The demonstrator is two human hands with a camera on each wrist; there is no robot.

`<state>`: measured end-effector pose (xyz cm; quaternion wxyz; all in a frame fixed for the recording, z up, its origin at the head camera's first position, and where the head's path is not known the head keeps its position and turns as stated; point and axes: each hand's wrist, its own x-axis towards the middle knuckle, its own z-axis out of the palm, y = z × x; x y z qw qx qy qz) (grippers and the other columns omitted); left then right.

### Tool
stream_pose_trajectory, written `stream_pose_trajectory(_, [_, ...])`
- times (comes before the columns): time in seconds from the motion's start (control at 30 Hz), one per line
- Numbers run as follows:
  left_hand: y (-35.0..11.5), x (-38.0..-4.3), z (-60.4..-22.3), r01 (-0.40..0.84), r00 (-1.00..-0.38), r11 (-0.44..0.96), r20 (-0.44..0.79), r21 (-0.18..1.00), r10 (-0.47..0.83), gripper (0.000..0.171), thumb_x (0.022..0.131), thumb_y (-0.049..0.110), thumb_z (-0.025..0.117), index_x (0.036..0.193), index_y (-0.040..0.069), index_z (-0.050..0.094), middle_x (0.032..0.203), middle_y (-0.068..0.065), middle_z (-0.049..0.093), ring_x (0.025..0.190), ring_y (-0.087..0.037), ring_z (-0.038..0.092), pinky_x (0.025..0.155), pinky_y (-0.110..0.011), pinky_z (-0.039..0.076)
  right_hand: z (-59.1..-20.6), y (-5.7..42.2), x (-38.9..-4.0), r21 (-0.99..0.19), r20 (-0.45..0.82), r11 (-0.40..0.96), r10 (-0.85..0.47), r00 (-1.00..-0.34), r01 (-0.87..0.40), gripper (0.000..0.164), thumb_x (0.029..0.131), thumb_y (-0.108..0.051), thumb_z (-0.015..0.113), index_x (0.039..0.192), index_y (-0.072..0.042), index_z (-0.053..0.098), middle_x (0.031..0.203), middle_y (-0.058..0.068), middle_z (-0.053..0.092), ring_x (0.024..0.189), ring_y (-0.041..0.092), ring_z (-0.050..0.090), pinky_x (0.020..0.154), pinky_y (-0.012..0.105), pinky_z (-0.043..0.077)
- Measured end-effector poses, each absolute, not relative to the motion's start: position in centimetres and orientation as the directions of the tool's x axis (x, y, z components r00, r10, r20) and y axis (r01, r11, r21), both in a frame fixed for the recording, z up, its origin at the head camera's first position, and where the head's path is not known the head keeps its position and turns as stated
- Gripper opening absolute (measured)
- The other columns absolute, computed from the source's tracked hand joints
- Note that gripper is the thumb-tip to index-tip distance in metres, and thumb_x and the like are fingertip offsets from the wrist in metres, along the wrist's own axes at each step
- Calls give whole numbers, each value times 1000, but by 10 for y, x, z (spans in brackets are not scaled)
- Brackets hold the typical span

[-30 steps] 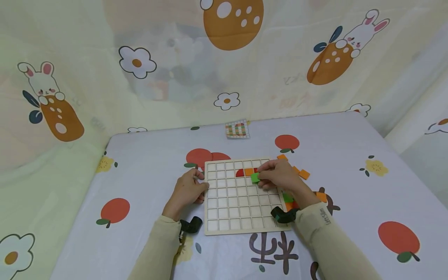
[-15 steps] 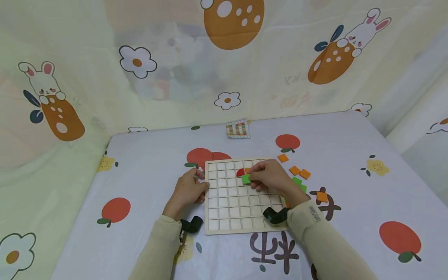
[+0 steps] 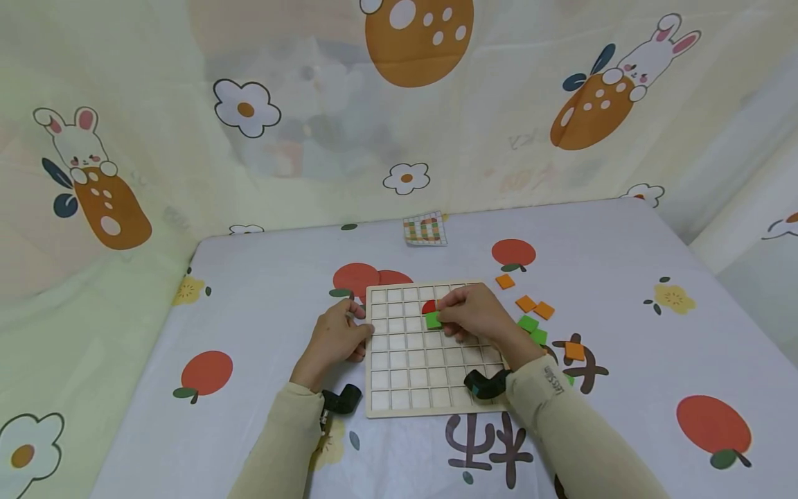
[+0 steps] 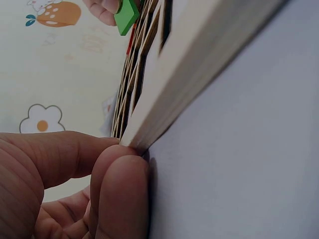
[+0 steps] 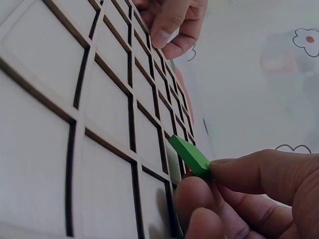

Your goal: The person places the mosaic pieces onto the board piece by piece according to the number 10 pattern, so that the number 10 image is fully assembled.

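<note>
Pale fabric wall beyond fingers, rabbit-and-flower print; cloth-covered table below fingers, red fruit print; soft, even light.

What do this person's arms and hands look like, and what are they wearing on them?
The left hand and right hand are ungloved. The left sleeve and right sleeve are long and beige; the right one has small dark lettering near its end. Each wrist carries a bent black device: left device, right device.

Head looks down; wrist views (close) share board.
</note>
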<state>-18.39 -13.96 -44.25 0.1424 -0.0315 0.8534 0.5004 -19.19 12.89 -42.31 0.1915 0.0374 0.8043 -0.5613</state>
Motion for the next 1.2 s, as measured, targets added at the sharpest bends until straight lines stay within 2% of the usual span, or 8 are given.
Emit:
stream_pose_trajectory(0.9, [-138, -183, -440, -203, -957, 493, -277, 846, 81, 22, 95, 10, 72, 111, 4, 59, 72, -10, 62, 48, -14, 62, 48, -27, 57, -425, 127, -190, -887, -322, 395, -156, -934, 240, 14, 95, -11, 73, 106, -1, 73, 83, 11, 72, 62, 18, 63, 55, 27, 55])
stream_pose_trajectory(1.2, [-138, -182, -438, -207, -957, 489, -278, 848, 78, 21, 94, 9, 72, 111, 4, 59, 71, -10, 62, 47, -14, 61, 47, -27, 57, -423, 132, -187, -906, -316, 348, -178, -932, 241, 19, 96, -12, 73, 110, 1, 71, 84, 13, 71, 64, 20, 63, 55, 28, 54])
